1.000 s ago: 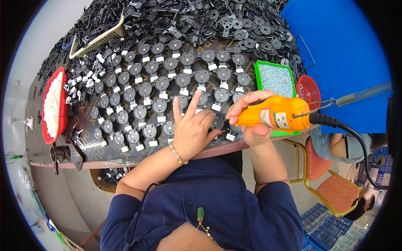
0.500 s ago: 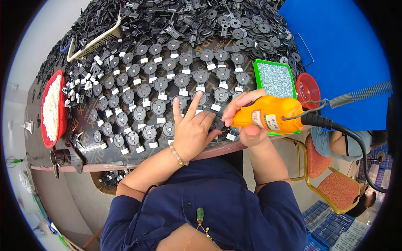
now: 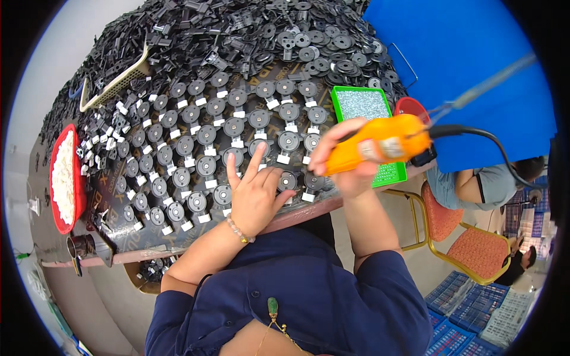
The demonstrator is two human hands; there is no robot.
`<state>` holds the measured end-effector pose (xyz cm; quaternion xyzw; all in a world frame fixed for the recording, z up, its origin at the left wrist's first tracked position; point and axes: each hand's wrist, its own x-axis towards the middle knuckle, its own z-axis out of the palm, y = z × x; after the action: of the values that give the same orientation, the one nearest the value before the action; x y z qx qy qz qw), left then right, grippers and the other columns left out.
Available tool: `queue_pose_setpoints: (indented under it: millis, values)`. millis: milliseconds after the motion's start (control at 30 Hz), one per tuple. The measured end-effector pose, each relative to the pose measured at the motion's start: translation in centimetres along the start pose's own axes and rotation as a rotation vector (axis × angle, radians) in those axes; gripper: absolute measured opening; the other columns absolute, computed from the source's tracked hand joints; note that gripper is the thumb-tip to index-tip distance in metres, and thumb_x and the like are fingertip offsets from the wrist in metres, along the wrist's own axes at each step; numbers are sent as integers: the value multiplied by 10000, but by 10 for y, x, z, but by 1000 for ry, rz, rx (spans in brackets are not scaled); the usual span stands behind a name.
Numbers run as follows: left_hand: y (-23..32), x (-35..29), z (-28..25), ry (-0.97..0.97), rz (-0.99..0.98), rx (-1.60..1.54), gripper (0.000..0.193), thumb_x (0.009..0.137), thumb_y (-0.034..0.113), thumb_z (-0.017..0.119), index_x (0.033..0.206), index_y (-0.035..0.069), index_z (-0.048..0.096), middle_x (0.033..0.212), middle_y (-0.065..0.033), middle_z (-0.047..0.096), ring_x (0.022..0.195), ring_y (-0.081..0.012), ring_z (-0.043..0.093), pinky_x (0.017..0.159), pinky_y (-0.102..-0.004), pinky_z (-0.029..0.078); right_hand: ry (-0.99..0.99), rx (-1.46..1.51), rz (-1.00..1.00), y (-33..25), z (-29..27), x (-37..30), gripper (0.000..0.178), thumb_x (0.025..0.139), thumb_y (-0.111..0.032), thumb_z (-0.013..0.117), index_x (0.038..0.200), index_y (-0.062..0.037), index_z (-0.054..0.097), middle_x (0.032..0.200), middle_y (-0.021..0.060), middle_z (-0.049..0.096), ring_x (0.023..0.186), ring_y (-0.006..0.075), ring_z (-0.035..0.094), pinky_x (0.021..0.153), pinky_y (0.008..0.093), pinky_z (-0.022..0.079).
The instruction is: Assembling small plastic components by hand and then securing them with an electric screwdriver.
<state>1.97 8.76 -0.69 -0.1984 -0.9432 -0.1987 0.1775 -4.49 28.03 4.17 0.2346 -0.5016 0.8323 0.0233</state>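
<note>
My right hand grips an orange electric screwdriver, blurred by motion and lying nearly level. Its front end is close to a black disc part by the table's near edge; the tip is hard to make out. My left hand lies over the rows with fingers spread, holding nothing that I can see. Its thumb is beside another black disc part, and two fingertips reach onto discs farther in. Several such discs with white blocks stand in rows on the dark table.
A green tray of small screws and a red bowl stand at right. Black parts heap up behind. At left are a red basin of white pieces and a cream basket. A spring and cable lead from the screwdriver.
The screwdriver has moved up and right relative to the table, away from the disc part beside my left thumb. My left hand stays over the rows. The whole view has shifted.
</note>
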Motion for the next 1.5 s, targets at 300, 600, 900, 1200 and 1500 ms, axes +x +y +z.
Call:
queue_pose_setpoints:
  millis: [300,600,900,1200,1500]
  values:
    - [4,0,7,47,21,31,468,780,508,765,1014,106,709,1014,-14,702,1431,-287,431,1164,-690,36,290,-423,-270,-22,-95,14,700,855,-619,718,1181,-41,497,801,104,622,631,177,619,587,308,538]
    - [6,0,2,56,-21,55,527,771,554,760,1040,103,718,1061,-11,698,1440,-303,416,1154,-689,15,306,-425,-274,-14,-100,13,675,863,-605,718,1166,-42,499,812,108,623,637,183,621,591,323,542]
    - [3,0,3,22,-30,33,449,731,487,810,1001,132,761,1016,9,722,1427,-289,438,1161,-683,2,188,-263,-338,-42,-45,2,760,823,-691,691,1153,-34,498,863,144,641,637,204,633,596,356,554]
    - [1,-1,0,23,-45,20,439,700,470,821,1001,157,758,993,30,702,1429,-274,430,1148,-712,47,-72,-22,-19,9,22,-11,795,757,-708,723,1112,-41,475,832,118,632,631,174,633,628,335,566]
    - [1,0,-2,7,-40,21,437,690,444,826,1011,157,751,984,28,699,1424,-267,438,1142,-714,75,-96,-15,-7,20,25,-9,738,780,-643,761,1092,-35,480,833,136,634,640,173,620,632,295,555]
